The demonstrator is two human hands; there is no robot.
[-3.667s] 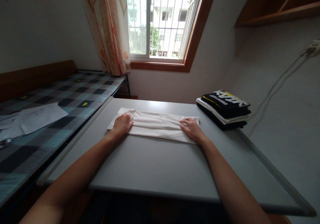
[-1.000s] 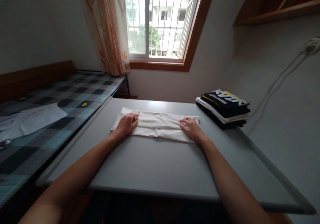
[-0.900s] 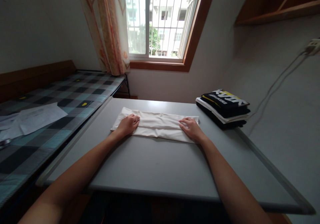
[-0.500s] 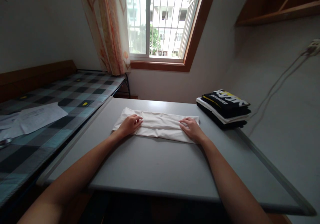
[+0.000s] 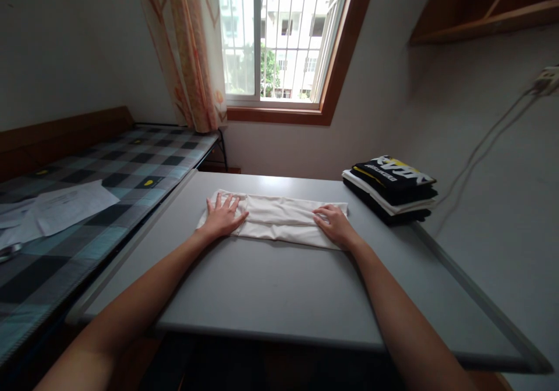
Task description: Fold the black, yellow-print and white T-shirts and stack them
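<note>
A white piece of clothing (image 5: 279,219), folded into a long strip, lies across the table with a crease along its length and some wrinkles. My left hand (image 5: 222,216) rests flat on its left end, fingers spread. On the right end lies my right hand (image 5: 332,225), palm down with the fingers stretched out and slightly bent over the cloth. Neither hand grips anything. What kind of garment it is cannot be made out in this fold.
The grey table (image 5: 271,292) stands beneath the cloth. A stack of folded clothes (image 5: 391,190), black and white, sits at its back right. To the left is a bed with a checked mattress (image 5: 131,175) and papers (image 5: 65,207). A cable (image 5: 484,131) hangs on the right wall.
My left hand has opened from bent fingers to spread ones and shifted slightly left, now flat on the cloth. My right hand and the cloth have stayed put.
</note>
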